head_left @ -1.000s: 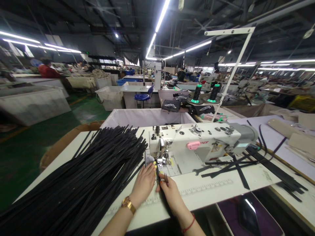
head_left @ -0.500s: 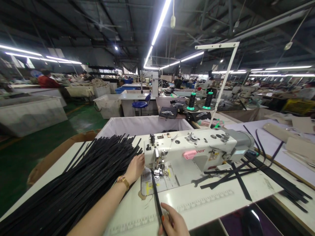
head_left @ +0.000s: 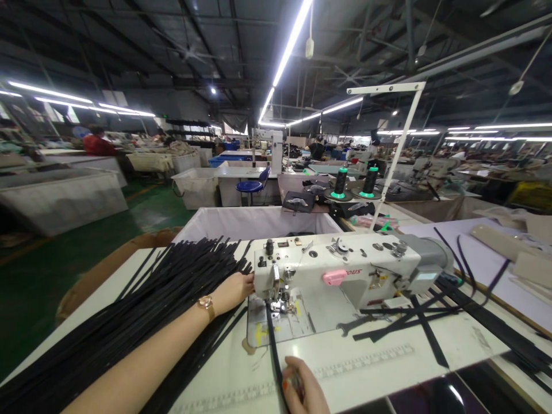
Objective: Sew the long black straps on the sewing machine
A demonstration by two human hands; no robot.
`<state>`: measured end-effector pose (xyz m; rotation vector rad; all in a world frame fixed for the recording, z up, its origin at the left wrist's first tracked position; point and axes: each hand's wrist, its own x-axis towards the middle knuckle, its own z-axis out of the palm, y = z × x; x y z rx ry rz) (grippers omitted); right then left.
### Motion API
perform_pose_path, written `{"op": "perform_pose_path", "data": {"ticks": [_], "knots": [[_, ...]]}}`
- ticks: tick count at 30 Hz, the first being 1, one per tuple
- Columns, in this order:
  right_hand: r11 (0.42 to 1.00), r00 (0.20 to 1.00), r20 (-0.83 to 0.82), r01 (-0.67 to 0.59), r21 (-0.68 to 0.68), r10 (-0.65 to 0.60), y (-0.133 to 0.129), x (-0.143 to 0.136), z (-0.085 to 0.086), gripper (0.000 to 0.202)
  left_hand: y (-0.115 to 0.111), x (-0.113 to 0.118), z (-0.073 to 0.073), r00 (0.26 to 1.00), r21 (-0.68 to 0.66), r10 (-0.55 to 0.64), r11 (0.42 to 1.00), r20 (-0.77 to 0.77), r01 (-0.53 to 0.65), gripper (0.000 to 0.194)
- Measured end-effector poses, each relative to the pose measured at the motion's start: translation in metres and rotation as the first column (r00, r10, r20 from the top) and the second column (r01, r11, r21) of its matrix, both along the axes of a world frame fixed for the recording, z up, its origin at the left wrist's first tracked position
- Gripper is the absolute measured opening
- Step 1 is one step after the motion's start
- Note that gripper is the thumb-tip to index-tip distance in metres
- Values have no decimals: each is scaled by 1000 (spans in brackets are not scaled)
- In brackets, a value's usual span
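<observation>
Standing on the pale worktop (head_left: 241, 371): one white sewing machine (head_left: 311, 268), landmark for all places below.

Item, black strip (head_left: 273, 340): one, narrow, running from the presser foot (head_left: 281, 307) at the machine's left end toward the near edge; whether its far end lies under the foot cannot be told.

Item, left hand (head_left: 233, 292): fingertips against the machine's left end; grip partly hidden, so whether anything is held cannot be told. Gold-toned watch (head_left: 206, 308) at the wrist.

Item, right hand (head_left: 305, 388): in front of the machine, just beside the black strip; grip curled round a small metal tool (head_left: 297, 382), mostly covered. Whether it pinches the strip as well is unclear.

Item, bundle of black strips (head_left: 138, 316): large, lengthwise, left of the machine.

Item, wrench (head_left: 350, 326): in front of the machine, toward its right.

Item, loose black straps (head_left: 432, 340): crossed, right of the machine.

Item, thread cones (head_left: 340, 184): two, black on green bases, behind the machine.
</observation>
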<state>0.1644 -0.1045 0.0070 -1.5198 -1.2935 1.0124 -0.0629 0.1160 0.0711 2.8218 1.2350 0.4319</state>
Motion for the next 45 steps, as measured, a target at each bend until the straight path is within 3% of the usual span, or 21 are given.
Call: {"op": "perform_pose_path", "data": {"ticks": [4,8,13,18,22,27,34,39,45], "knots": [[995,991,86,-102,-5,102,5,-5,39,35,-33,-13,-2,996,-51,35,998,-80,-39,29],[969,968,-100,-237,-67,230,23,-25,59,36,-57,-15,-6,991,-65,76,994,-113,-83,34],[896,861,-502,-278,-345,73,69,-48,52,16,-61,-12,-8,987,-79,127,988,-93,-135,35],[837,744,-668,-360,-412,-9,117,-57,40,23,-57,-13,-9,985,-129,154,978,-77,-163,35],[808,669,-741,-400,-432,-65,138,-63,29,28,-59,-12,-8,985,-149,158,974,-74,-168,34],[839,628,-772,-363,-404,-100,145,-65,21,18,-62,-11,-4,988,-157,150,976,-35,-153,31],[896,587,-799,-275,-348,-130,126,-62,22,15,-79,-21,4,996,-82,85,993,17,-83,17],[866,563,-814,-327,-379,-143,118,-62,30,23,-90,-19,10,992,40,108,994,-71,-106,17],[849,573,-802,-328,-415,-170,132,-70,33,35,-92,-15,11,988,104,122,988,-98,-112,14]]}}
